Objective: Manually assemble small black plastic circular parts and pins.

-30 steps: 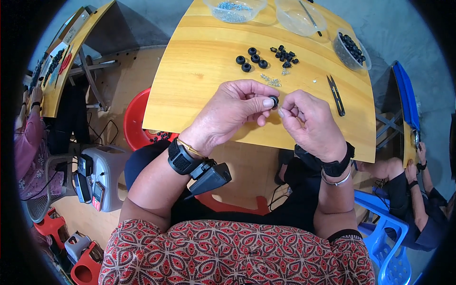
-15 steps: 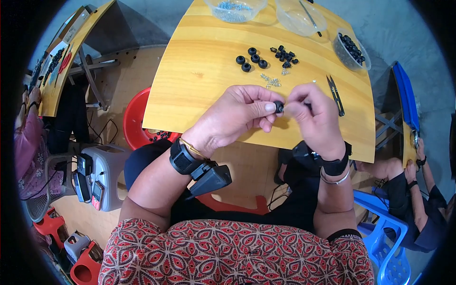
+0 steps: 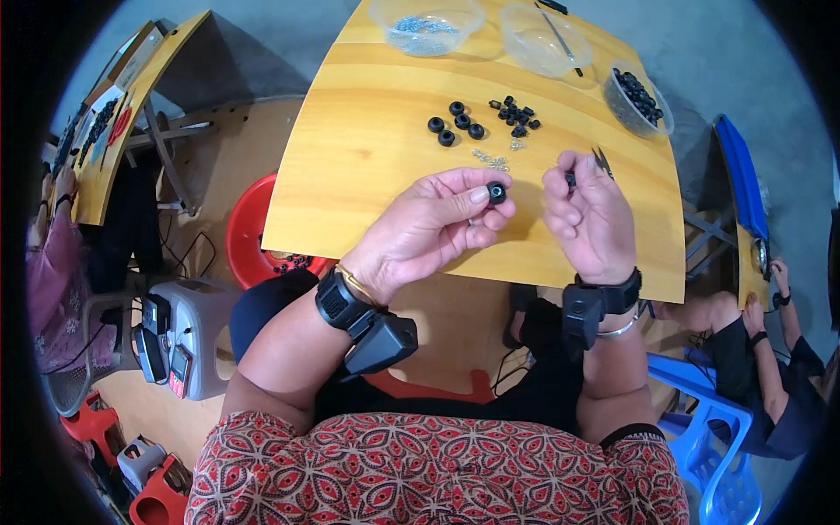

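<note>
Between thumb and fingers, my left hand (image 3: pixel 424 219) pinches a round black knob-like part (image 3: pixel 496 193) with a light-coloured centre facing up. My right hand (image 3: pixel 597 223) is curled, palm up, to the right of it and apart from it. A small black piece (image 3: pixel 570 178) shows at its fingers; its exact shape is mostly hidden. Just beyond my hands lie several small clear pieces (image 3: pixel 496 164) on the wooden table (image 3: pixel 376 105). Farther back are several round black parts (image 3: pixel 462 122) and a cluster of small black pieces (image 3: pixel 514 114).
Black snips (image 3: pixel 603 161) lie partly behind my right hand. Clear bowls stand at the back: one with bluish-clear bits (image 3: pixel 424 26), one with a thin dark tool (image 3: pixel 560 39), one with black parts (image 3: pixel 643 103). A red basin (image 3: pixel 245 232) sits left below. Other people sit at both sides.
My right hand has moved away from the round black part and turned palm up. My left hand has tilted that part, so its centre faces up.
</note>
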`<state>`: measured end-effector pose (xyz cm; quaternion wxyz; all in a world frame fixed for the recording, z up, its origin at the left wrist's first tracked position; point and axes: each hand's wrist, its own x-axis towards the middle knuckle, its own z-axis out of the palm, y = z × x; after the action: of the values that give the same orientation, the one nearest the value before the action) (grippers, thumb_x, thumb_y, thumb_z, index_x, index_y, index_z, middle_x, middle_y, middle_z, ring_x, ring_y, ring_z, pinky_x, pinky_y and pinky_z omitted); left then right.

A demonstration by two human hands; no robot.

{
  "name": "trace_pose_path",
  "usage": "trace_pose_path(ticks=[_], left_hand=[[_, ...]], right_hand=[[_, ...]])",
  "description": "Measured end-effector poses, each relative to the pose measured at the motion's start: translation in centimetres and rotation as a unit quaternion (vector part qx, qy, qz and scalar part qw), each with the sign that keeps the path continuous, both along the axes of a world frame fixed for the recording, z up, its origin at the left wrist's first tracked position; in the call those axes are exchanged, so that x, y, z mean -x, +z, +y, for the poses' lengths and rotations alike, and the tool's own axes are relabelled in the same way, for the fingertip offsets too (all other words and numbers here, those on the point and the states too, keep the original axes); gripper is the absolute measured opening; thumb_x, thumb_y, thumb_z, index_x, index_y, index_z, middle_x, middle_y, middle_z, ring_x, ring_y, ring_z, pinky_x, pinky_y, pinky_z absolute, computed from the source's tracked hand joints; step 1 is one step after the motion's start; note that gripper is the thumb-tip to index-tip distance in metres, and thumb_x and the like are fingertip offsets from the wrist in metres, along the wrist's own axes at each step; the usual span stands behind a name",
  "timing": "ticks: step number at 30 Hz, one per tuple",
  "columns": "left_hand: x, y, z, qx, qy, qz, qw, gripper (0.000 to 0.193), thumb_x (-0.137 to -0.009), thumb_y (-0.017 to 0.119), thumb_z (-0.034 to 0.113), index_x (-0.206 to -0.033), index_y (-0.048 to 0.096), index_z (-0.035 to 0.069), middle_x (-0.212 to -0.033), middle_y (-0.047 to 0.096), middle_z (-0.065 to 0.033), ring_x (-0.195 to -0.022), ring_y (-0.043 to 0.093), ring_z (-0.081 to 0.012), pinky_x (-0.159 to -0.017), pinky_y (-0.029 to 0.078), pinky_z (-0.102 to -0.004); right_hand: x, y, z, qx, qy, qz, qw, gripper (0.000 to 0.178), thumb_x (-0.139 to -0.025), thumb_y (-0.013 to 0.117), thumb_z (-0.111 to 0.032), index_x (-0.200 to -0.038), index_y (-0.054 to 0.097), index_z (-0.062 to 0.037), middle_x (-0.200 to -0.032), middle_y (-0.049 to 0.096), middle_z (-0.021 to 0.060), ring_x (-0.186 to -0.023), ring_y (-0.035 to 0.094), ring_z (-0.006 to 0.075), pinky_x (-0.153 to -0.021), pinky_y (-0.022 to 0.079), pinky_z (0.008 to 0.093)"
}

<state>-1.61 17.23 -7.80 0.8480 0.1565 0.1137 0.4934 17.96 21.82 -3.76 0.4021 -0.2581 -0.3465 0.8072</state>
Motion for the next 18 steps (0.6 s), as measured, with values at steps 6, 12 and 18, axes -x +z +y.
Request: trace_pose_path(ticks=[6,12,18], left_hand=[[0.0,-0.7,0.1,-0.004,0.024,0.074,0.997,0.019,-0.087,0.049,0.006,-0.104,0.054,-0.002,-0.086,0.061,-0.0132,-0.069,0.058,-0.0148,-0.061,0.050,-0.0237],[0.0,-0.6,0.1,-0.021,0.027,0.086,0.996,0.020,-0.087,0.049,0.009,-0.104,0.054,0.000,-0.088,0.060,-0.0096,-0.073,0.057,-0.0120,-0.061,0.048,-0.0220],[-0.2,-0.7,0.1,-0.010,0.039,0.065,0.997,0.020,-0.087,0.048,0.007,-0.104,0.053,-0.003,-0.088,0.060,-0.0124,-0.070,0.059,-0.0145,-0.061,0.051,-0.0228]], right_hand=[[1.2,-0.4,-0.2,0.015,0.063,0.035,0.997,0.037,-0.091,0.039,-0.034,-0.105,0.047,0.0001,-0.068,0.037,-0.0008,-0.058,0.034,0.0067,-0.049,0.031,0.0185],[1.3,-0.5,-0.3,-0.064,0.097,0.024,0.993,0.038,-0.090,0.044,-0.016,-0.120,0.041,0.0066,-0.088,0.051,0.0055,-0.073,0.047,0.0119,-0.065,0.042,0.0229],[1.6,-0.8,-0.5,-0.134,0.083,-0.048,0.986,0.032,-0.088,0.045,-0.007,-0.118,0.046,0.0034,-0.090,0.053,0.0073,-0.073,0.050,0.0111,-0.068,0.044,0.0226]])
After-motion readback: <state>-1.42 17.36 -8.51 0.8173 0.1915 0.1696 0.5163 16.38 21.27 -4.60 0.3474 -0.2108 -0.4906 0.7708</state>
